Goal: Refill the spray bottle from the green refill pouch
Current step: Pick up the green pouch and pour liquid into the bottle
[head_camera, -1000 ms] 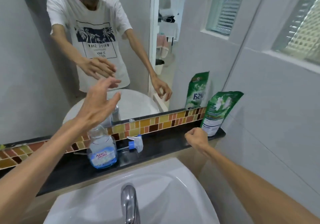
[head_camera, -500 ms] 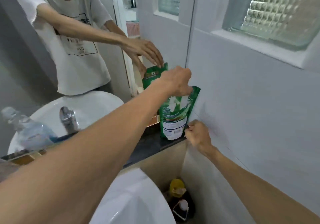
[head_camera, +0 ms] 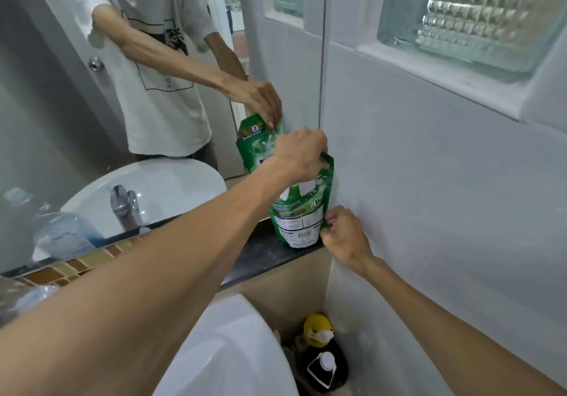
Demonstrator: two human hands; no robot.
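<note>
Green refill pouch standing at the ledge right end. Left hand pinching its top, right hand gripping lower edge. Probably squirts or flops if squeezed.

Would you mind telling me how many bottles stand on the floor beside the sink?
2: a yellow-capped bottle in the corner, and a dark bottle just in front. Others may be hidden behind the sink.

I'm looking at a home bathroom: white sink near, wall mirror on the left, dark ledge, tiled walls, glass-block window far right.
</note>
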